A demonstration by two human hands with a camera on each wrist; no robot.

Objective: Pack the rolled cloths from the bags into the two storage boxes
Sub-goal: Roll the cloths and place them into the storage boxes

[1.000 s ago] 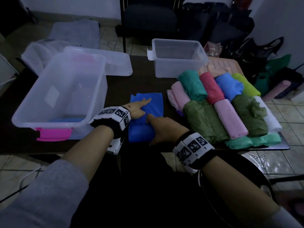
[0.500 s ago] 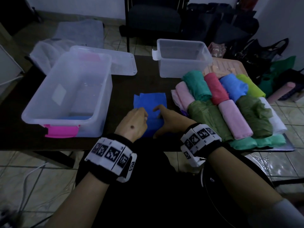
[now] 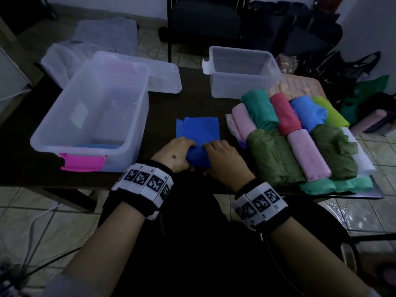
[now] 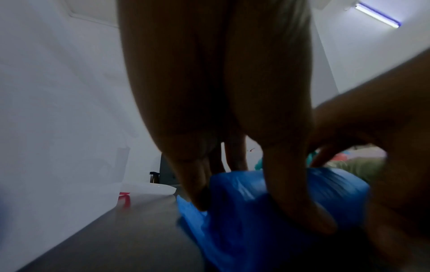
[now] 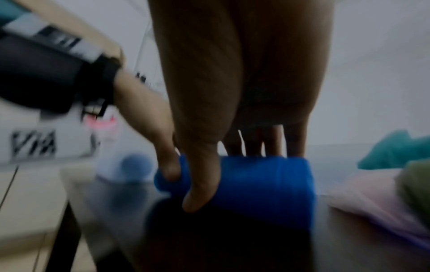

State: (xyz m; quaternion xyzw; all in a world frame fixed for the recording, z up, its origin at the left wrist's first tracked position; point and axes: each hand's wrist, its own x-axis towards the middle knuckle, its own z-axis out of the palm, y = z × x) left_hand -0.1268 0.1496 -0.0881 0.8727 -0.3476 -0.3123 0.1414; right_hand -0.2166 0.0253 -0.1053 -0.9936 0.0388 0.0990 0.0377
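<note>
A blue cloth (image 3: 198, 133) lies on the dark table (image 3: 188, 103), its near end rolled up and its far end flat. My left hand (image 3: 175, 153) and right hand (image 3: 222, 159) both grip the rolled end (image 3: 198, 159) at the table's near edge, fingers over the top and thumbs at the near side. The wrist views show the blue roll (image 4: 267, 198) (image 5: 260, 184) under my curled fingers. A large clear storage box (image 3: 90, 116) with a pink latch stands at the left, something blue in it. A smaller clear box (image 3: 242, 76) stands at the back.
Several rolled cloths (image 3: 295, 138) in pink, green, teal, red and blue lie packed together on the right of the table. A clear lid (image 3: 162, 80) rests behind the large box. A dark chair (image 3: 203, 20) and bags (image 3: 321, 50) stand beyond the table.
Both hands drew back from the flat cloth to its near end and curled round the roll. The head view shifted slightly left and back.
</note>
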